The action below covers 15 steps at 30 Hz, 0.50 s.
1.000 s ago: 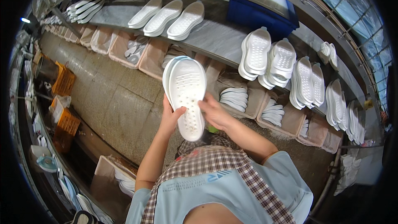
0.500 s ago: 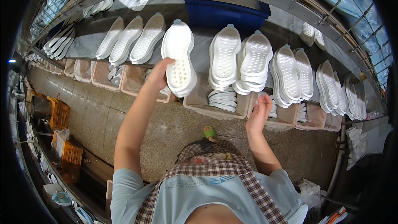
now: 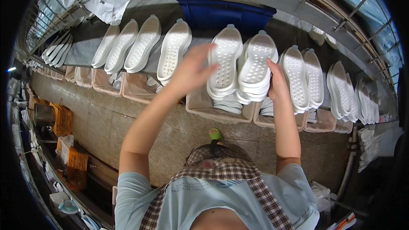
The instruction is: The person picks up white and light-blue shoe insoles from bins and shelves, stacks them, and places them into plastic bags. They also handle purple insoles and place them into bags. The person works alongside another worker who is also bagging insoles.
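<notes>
White, dimpled, sole-shaped pieces in a layered stack [image 3: 257, 66] lie directly at your right hand [image 3: 278, 83], which is clamped on the stack's right edge: the thumb rests at the upper rim, and the other fingers are largely hidden. Several layers show at the end nearer you. Your left hand [image 3: 192, 73] is blurred, its fingers spread apart, with nothing seen in its grasp. Its fingertips overlap the left edge of a second white dimpled sole stack [image 3: 226, 68]; whether they touch it, you cannot be told from this view. That second stack lies between your hands, just beside the one you grip.

Just left of and beyond your left hand, a white dimpled sole with a pale tab [image 3: 172, 51] lies on the grey stone ledge [image 3: 83, 51]. Farther left of that hand, three long white soles [image 3: 123, 47] lie side by side. To the right of your right hand, and near it, are two adjoining white dimpled stacks [image 3: 295, 76]. Beyond both hands stands a dark blue rectangular plastic bin [image 3: 226, 15]. Below and between your hands, a pale pink lined box [image 3: 215, 118] holds white curved pieces [image 3: 228, 105].
</notes>
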Tool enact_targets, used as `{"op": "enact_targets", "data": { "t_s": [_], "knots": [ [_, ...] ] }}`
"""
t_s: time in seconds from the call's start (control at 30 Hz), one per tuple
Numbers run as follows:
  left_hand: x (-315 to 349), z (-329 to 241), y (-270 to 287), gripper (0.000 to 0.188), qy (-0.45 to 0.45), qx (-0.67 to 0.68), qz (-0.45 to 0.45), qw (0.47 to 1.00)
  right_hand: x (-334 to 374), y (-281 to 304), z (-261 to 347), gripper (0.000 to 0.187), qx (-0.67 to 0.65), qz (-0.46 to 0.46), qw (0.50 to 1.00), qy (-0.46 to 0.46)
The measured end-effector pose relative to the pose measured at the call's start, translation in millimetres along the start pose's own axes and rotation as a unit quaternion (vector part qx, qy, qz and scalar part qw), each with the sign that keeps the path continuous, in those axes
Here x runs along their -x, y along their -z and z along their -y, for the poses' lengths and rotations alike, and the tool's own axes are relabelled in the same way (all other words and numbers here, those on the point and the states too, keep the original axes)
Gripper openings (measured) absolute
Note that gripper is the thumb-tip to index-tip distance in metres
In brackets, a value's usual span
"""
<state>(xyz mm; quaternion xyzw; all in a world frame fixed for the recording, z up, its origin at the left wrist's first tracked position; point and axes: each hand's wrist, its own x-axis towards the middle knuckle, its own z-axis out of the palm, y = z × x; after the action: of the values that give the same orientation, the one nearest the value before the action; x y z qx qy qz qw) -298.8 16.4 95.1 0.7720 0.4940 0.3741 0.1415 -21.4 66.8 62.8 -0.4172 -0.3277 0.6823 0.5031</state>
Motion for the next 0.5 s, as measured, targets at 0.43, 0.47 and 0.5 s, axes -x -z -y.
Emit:
{"op": "enact_targets", "data": {
  "t_s": [0.43,0.47,0.5],
  "knots": [
    [0.4,-30.8,-45.2,0.055,-0.011,-0.022,0.120,0.992,10.9,27.3,-1.6,0.053,-0.138,-0.025,0.985,-0.100],
    [-0.1,-37.2,-49.5,0.057,-0.054,-0.057,0.130,0.988,12.6,29.6,-1.7,0.053,-0.180,0.021,0.979,-0.098],
    [-0.7,-43.8,-54.7,0.058,-0.116,-0.094,0.117,0.982,12.3,31.0,-1.2,0.052,-0.164,0.001,0.982,-0.097]
  ]
}}
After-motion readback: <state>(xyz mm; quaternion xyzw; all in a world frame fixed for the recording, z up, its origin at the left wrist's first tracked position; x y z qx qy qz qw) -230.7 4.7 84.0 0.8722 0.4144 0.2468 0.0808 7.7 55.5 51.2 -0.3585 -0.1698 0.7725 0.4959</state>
